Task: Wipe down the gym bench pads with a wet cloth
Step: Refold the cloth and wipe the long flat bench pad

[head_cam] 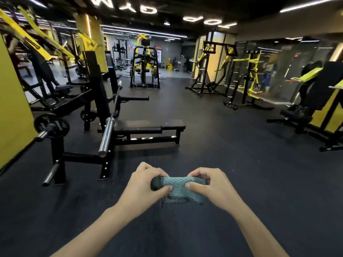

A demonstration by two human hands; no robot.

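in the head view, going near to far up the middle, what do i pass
cloth gripped by left hand and right hand → flat bench → black and yellow machine at the back

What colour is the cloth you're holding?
Teal, with a black mesh edge along the bottom; the cloth shows clearly in the head view, held by both hands.

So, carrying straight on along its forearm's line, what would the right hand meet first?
The right hand, gripping the teal rolled cloth, would probably reach the black flat bench pad first; depth is unclear.
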